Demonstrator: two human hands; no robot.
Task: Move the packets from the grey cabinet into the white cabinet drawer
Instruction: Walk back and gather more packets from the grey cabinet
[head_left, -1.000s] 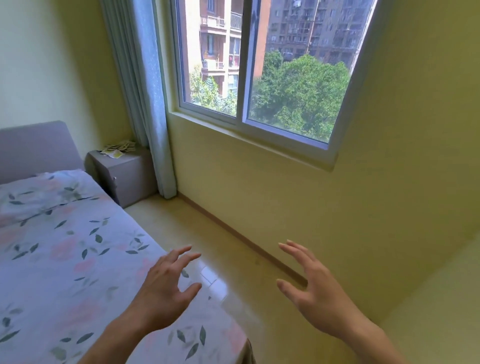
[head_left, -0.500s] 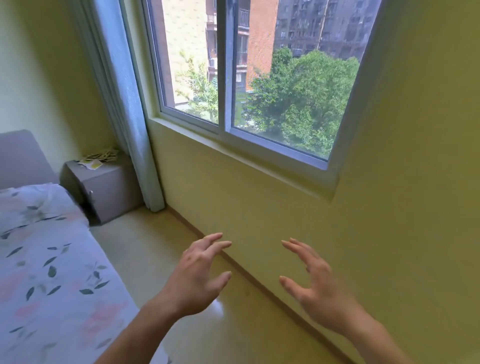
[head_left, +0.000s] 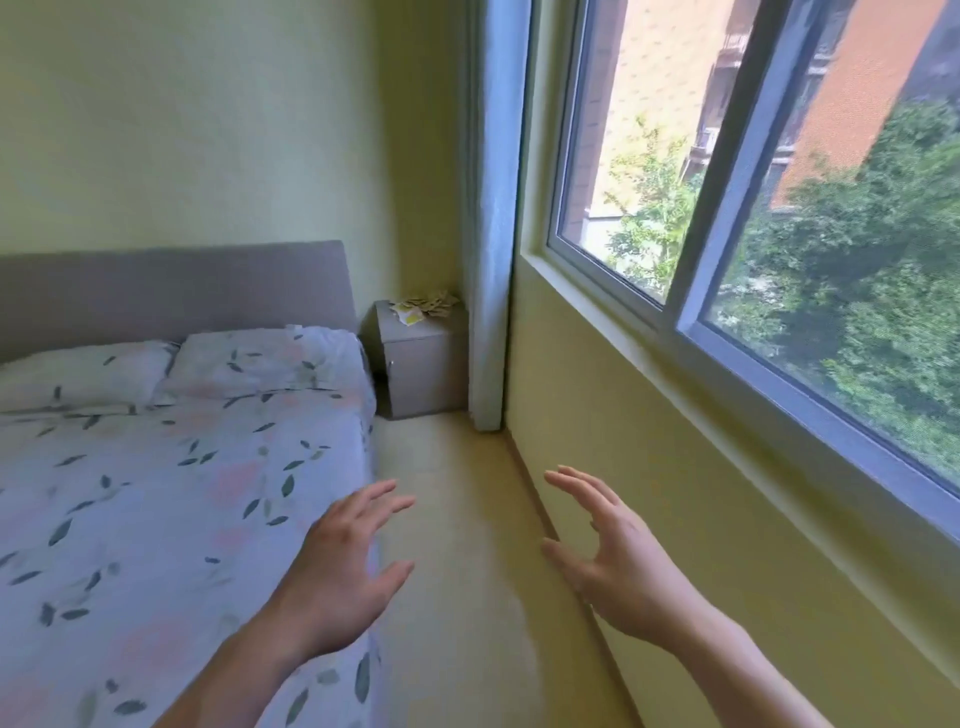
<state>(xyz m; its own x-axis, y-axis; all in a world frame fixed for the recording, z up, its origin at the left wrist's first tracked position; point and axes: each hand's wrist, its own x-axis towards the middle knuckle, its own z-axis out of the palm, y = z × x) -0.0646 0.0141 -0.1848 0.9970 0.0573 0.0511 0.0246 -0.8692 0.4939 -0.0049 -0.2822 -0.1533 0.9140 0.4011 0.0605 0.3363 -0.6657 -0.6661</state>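
Head view shows the packets (head_left: 423, 306) heaped on top of the grey cabinet (head_left: 423, 358), far ahead in the corner beside the bed (head_left: 156, 493). Left hand (head_left: 343, 566) and right hand (head_left: 618, 561) hover empty, fingers spread wide, well apart from it; neither is clearly nearer.

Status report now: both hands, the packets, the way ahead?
Left hand and right hand open, empty. Packets untouched on grey cabinet. Floor strip beside bed unobstructed.

grey cabinet (head_left: 423, 364), seemingly packets (head_left: 423, 306) on top
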